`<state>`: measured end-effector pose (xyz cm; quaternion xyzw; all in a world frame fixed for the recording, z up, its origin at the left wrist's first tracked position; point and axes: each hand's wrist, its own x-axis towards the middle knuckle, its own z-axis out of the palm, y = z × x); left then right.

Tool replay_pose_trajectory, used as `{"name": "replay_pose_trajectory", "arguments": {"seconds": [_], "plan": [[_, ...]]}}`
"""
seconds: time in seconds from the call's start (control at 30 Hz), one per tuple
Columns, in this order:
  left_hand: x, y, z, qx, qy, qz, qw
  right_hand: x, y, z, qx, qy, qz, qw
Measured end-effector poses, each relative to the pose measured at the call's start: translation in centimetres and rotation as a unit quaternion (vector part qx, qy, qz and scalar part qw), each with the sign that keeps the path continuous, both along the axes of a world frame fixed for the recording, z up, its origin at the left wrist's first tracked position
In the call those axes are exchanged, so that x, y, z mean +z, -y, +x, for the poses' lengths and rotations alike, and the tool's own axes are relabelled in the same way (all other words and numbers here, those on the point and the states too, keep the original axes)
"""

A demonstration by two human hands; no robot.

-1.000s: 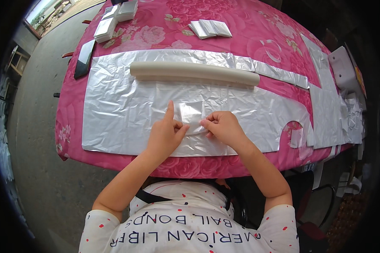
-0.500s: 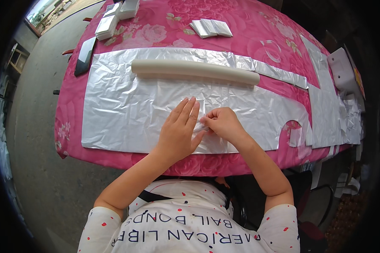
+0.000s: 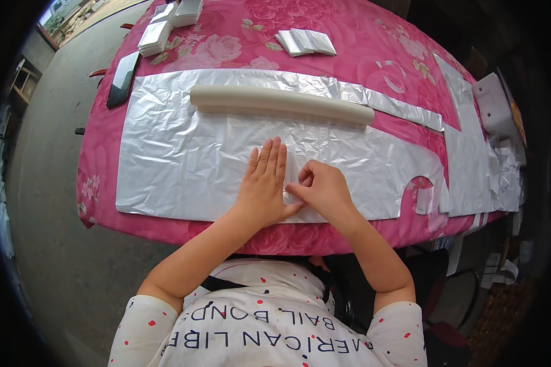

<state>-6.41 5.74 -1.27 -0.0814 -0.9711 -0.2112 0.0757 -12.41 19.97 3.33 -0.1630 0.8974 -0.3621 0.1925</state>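
My left hand [image 3: 262, 192] lies flat with its fingers stretched out, pressing on a small folded piece of thin white plastic film [image 3: 290, 158]. Beside it, my right hand [image 3: 322, 186] is closed in a pinch at the right edge of that folded film, near my left thumb. Most of the folded piece is hidden under the hands. Both hands are over a large shiny white plastic sheet [image 3: 165, 159], wrinkled and spread along the near side of the table, with a curved cutout at its right end. A long pale roller tube [image 3: 281, 105] rests across the sheet beyond my fingers.
A pink flowered cloth [image 3: 343, 67] covers the table. Farther back lie a fanned stack of folded film packets [image 3: 305, 42], more packet stacks [image 3: 155, 38] and a dark phone [image 3: 123, 79]. At right are more plastic sheets [image 3: 468, 159] and a white container [image 3: 494, 104].
My left hand has turned a little more upright, its thumb now reaching farther right. My right hand has shifted slightly toward the near edge, still pinching. The tube and stacks stay in place.
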Motion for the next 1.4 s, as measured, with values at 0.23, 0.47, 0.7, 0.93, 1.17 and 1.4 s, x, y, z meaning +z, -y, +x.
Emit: {"name": "replay_pose_trajectory", "arguments": {"seconds": [0.23,0.47,0.7,0.93,1.17,1.4], "plan": [[1.0,1.8,2.0,-0.037,-0.059,-0.022,0.997,1.0,-1.8,-0.6,0.075,-0.106,0.083,0.988],[2.6,7.3,12.5,-0.171,0.195,0.275,0.926,-1.5,3.5,-1.4,0.258,-0.379,-0.048,0.887],[-0.8,5.9,19.5,0.211,0.297,0.568,0.738,-4.5,8.3,3.7,0.263,-0.272,0.016,0.925],[-2.1,7.1,19.8,0.328,0.278,0.661,0.615,-4.0,9.6,13.0,0.469,-0.059,-0.123,0.873],[5.5,7.8,15.3,0.052,0.195,0.247,0.948,-0.8,7.7,8.1,0.550,-0.257,-0.077,0.791],[5.9,8.9,13.1,0.052,0.095,0.222,0.969,1.5,4.4,-4.4,0.308,-0.103,-0.238,0.915]]}}
